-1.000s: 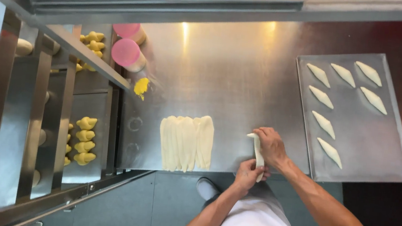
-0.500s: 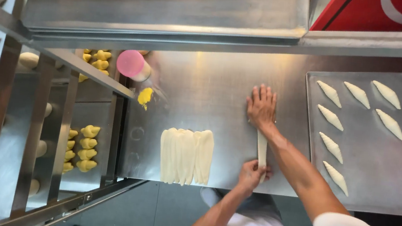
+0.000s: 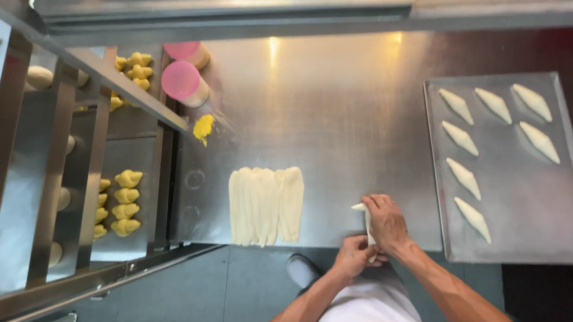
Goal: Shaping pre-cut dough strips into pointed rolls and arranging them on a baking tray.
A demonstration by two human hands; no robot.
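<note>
Rolling a pale strip of dough (image 3: 368, 223) at the near edge of the steel worktable (image 3: 348, 118), the right hand (image 3: 386, 221) lies over its far end with fingers curled around it, while the left hand (image 3: 356, 255) pinches the near end just off the table's lip. Both are grasping the strip between them. Because the grip sits so close to the edge, the near end could sag or slip off toward the floor if the left fingers loosen. Pulling the two ends apart too hard could thin or tear the soft dough. To the left of the grip lies a stack of cut dough strips (image 3: 265, 205), well apart. To its right, the baking tray (image 3: 563, 233) holds seven shaped pieces (image 3: 464, 178); a careless carry across could nudge the nearest one.
</note>
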